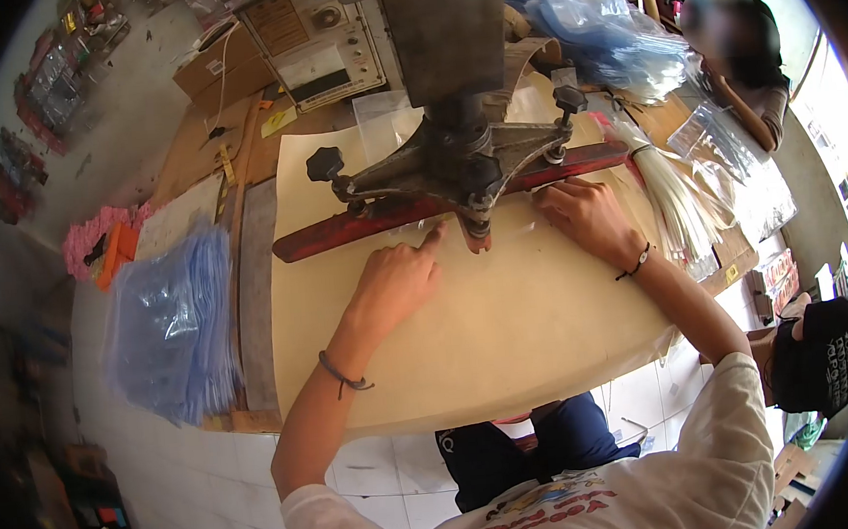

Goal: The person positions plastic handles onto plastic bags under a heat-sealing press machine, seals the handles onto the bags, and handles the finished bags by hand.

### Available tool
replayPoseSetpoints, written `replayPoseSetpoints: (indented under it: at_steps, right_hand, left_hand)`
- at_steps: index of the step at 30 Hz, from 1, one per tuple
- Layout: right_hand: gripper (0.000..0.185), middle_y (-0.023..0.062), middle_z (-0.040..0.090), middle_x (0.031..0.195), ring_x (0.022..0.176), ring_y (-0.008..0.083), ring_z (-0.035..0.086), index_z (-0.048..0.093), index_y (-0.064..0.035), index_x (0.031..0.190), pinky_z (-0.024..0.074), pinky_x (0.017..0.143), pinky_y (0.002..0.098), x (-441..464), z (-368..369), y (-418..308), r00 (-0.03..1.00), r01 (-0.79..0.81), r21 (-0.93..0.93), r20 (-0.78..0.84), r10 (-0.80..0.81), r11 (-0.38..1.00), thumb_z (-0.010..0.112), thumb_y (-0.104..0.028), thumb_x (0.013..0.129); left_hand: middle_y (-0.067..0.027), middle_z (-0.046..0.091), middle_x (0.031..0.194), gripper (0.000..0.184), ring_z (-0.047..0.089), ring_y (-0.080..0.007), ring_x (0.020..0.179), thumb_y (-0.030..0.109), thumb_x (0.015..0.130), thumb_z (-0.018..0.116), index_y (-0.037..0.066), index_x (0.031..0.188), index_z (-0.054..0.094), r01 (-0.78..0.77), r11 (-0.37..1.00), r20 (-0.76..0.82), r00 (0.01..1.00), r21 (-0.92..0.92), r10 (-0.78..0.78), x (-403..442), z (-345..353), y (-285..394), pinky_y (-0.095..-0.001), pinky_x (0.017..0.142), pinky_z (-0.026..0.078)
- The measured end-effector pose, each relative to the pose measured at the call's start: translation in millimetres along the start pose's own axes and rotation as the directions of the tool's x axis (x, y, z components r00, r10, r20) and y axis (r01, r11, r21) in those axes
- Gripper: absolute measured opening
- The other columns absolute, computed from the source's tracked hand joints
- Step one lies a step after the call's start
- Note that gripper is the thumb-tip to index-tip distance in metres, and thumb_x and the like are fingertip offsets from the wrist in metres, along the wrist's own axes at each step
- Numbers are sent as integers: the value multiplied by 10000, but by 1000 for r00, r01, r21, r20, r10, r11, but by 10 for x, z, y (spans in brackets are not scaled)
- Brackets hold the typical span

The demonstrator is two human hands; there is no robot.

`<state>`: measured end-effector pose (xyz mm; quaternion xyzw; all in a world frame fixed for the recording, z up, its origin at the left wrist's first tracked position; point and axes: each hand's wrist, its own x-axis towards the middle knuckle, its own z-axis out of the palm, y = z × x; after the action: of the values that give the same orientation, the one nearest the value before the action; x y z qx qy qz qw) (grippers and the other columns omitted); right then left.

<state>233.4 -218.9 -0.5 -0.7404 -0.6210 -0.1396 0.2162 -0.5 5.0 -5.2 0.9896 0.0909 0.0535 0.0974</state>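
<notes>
We judge the step in hand to be lining up clear, glinting plastic film [419, 225] under the long red pressing bar [328, 234] bolted to a dark metal bracket with black knobs [436, 160]. The film lies on the smooth cream sheet [450, 361] covering the wooden counter [181, 168]; its full outline is too faint to trace.

Our left hand [395, 276] reaches an index finger toward the bar's near side, the other fingers curled; we cannot tell whether its grip has hold of the film. Our right hand [583, 214] rests beside the bar's right half, fingers bent downward, and what that grip clasps, if anything, is hidden.

The next move seems to call for holding the film flat and square while both sets of fingertips stay clear of the bar. A stack of bluish translucent plastic sleeves [167, 322] lies well to our left.
</notes>
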Motion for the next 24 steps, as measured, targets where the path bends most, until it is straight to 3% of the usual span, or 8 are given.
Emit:
replayPoseSetpoints:
  at_steps: [14, 24]
  right_hand:
    - [91, 53, 718, 886, 817, 259, 702, 658, -100, 934, 569, 692, 394, 21, 33, 3, 999, 9, 16, -45, -8, 1000, 709, -99, 859]
    - [118, 65, 700, 878, 778, 286, 696, 655, -95, 943, 567, 663, 409, 60, 62, 52, 1000, 5, 49, -16, -4, 999, 700, -72, 837]
  left_hand:
    - [-214, 638, 646, 607, 650, -385, 604, 126, 877, 549, 115, 1481, 486, 2, 1000, -11, 1000, -16, -2, -13, -26, -6, -502, 630, 537]
    - [-201, 617, 615, 609, 640, -379, 587, 95, 860, 562, 62, 1463, 485, -24, 998, -18, 1000, -55, 23, -4, -78, -46, -483, 605, 533]
